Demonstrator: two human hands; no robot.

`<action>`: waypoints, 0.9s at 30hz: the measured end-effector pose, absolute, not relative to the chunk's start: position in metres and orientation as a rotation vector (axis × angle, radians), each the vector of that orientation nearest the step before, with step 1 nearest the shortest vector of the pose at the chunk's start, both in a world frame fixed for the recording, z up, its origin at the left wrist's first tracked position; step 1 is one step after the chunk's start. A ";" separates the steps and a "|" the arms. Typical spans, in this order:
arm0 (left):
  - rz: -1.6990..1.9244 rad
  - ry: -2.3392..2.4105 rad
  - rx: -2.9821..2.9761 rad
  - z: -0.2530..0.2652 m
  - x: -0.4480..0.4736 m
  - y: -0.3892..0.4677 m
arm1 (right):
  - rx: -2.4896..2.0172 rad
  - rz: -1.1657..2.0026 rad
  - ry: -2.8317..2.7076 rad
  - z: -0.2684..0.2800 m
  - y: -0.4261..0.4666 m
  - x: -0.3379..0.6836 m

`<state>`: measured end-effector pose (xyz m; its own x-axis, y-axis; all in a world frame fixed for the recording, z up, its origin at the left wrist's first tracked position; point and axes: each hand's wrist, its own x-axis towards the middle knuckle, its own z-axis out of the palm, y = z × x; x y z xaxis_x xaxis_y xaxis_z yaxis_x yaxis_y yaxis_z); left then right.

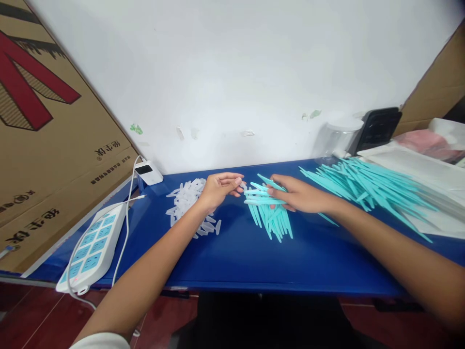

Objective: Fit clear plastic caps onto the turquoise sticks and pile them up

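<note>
My left hand (pixel 223 188) is closed in a pinch, with a small translucent cap (pixel 243 185) showing at its fingertips. Several slim turquoise plastic sticks (pixel 256 195) are gripped in my right hand (pixel 296 194), their tips pointing left toward the cap. Beneath that hand lies a bunch of the same turquoise sticks (pixel 272 225) on the blue table. Partly behind my left wrist is a heap of translucent caps (pixel 185 198). A larger pile of turquoise sticks (pixel 366 182) spreads to the right, beyond my right forearm.
A white power strip (pixel 114 228) with blue sockets lies at the left, its cable trailing over the blue table (pixel 232 261). Behind it stands a small white device (pixel 148 173). A clear jar (pixel 339 135) and a black object (pixel 378 128) stand by the wall. Cardboard (pixel 72 160) borders the left.
</note>
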<state>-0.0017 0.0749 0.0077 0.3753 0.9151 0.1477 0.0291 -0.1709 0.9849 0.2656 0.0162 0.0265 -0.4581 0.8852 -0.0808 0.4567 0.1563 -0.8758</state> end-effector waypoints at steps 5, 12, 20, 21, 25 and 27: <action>1.009 0.940 1.566 0.006 0.001 0.073 | -1.274 1.236 -1.991 0.030 0.015 0.265; 1.051 1.024 1.607 0.005 0.000 0.075 | -1.263 1.232 -1.996 0.032 0.014 0.265; 1.072 0.937 1.595 0.005 0.001 0.075 | -1.273 1.213 -1.970 0.030 0.016 0.266; 1.068 0.933 1.604 0.005 0.001 0.075 | -1.275 1.210 -1.961 0.030 0.015 0.266; 1.050 0.939 1.660 0.006 -0.001 0.075 | -1.296 1.207 -1.950 0.031 0.016 0.267; 1.044 0.940 1.681 0.006 -0.003 0.076 | -1.297 1.199 -1.964 0.031 0.016 0.267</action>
